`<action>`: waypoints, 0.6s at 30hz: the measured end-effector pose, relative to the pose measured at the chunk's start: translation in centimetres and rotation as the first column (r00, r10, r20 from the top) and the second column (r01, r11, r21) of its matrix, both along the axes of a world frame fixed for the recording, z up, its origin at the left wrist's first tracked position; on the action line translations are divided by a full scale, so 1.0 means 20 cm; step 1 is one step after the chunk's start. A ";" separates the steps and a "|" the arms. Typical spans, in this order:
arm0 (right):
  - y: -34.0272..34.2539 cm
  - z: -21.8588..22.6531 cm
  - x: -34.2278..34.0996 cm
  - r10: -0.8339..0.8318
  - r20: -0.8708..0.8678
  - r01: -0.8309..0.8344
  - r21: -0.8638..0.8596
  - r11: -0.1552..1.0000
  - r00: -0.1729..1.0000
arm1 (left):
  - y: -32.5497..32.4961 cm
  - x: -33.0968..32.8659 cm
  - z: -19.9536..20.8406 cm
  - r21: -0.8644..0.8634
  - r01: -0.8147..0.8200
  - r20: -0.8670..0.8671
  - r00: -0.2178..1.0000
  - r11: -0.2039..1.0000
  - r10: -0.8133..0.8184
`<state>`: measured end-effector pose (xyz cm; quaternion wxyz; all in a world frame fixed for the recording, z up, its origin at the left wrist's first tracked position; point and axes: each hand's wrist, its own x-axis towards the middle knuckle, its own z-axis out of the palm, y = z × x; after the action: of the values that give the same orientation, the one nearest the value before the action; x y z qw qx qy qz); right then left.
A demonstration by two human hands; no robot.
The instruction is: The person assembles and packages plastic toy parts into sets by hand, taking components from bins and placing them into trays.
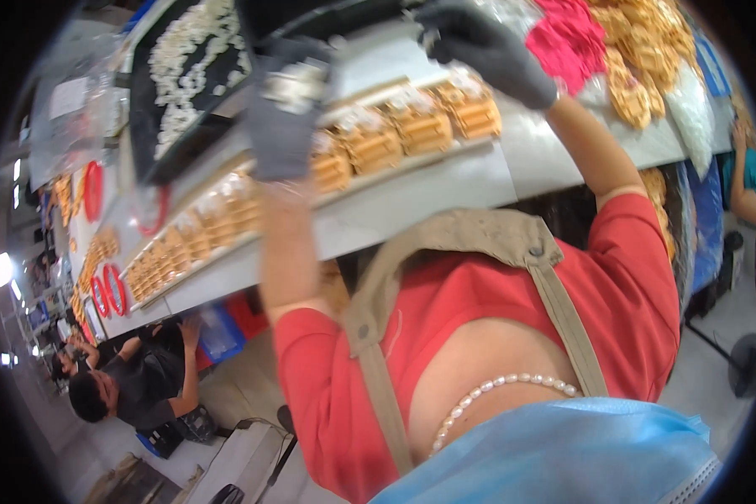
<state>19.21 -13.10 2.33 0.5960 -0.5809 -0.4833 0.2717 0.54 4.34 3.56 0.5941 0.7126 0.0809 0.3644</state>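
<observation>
My left hand (287, 139), in a grey glove, is palm up over the row and holds a small heap of white pieces (296, 86). Motion blurs its fingers. My right hand (483, 50), also gloved, reaches past the far side of the row with its fingers curled. A tiny whitish spot shows at its fingertips, too small to name. Beneath both hands a long row of tan moulded pieces (372, 148) stands on a pale rail, several topped with white and clear bits (412, 99).
A black tray (143, 139) of loose white pieces (181, 84) lies at the far left. Red rings (93, 191) are scattered left on the white table (479, 181). Far right are a pink bundle (565, 42) and heaped tan pieces (647, 42). A co-worker (147, 378) sits at lower left.
</observation>
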 end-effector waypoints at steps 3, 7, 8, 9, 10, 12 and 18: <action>-0.04 0.02 0.09 0.007 -0.167 -0.006 0.011 1.000 0.986 | 0.52 -0.12 0.05 0.261 -0.304 0.005 0.950 0.916 0.313; -0.12 -0.07 0.09 -0.100 -0.031 0.094 -0.170 0.981 0.994 | 1.07 -0.17 0.01 0.708 -0.582 -0.147 0.434 0.401 0.889; -0.14 -0.09 0.08 -0.104 -0.030 0.097 -0.183 0.978 0.994 | 1.16 -0.18 -0.06 0.873 -0.431 -0.146 0.216 0.229 0.965; -0.16 -0.09 0.09 -0.073 0.275 0.119 -0.154 0.981 0.959 | 1.16 -0.16 -0.09 0.870 -0.433 -0.152 0.225 0.239 0.962; -0.18 -0.09 0.10 -0.040 0.554 0.127 -0.120 0.985 0.831 | 1.17 -0.16 -0.13 0.898 -0.389 -0.165 0.140 0.207 0.976; -0.19 -0.06 0.07 -0.033 0.526 0.163 -0.204 0.965 0.850 | 1.10 -0.15 -0.15 0.922 -0.337 -0.180 0.058 0.189 0.982; -0.14 -0.02 0.09 0.066 0.514 0.151 -0.371 0.916 0.855 | 0.96 -0.15 -0.18 0.945 -0.306 -0.022 0.280 0.111 0.960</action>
<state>21.08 -16.00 2.03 0.3196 -0.7518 -0.5464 0.1849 -2.38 23.48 0.05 -0.1432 0.8300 0.4413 0.3095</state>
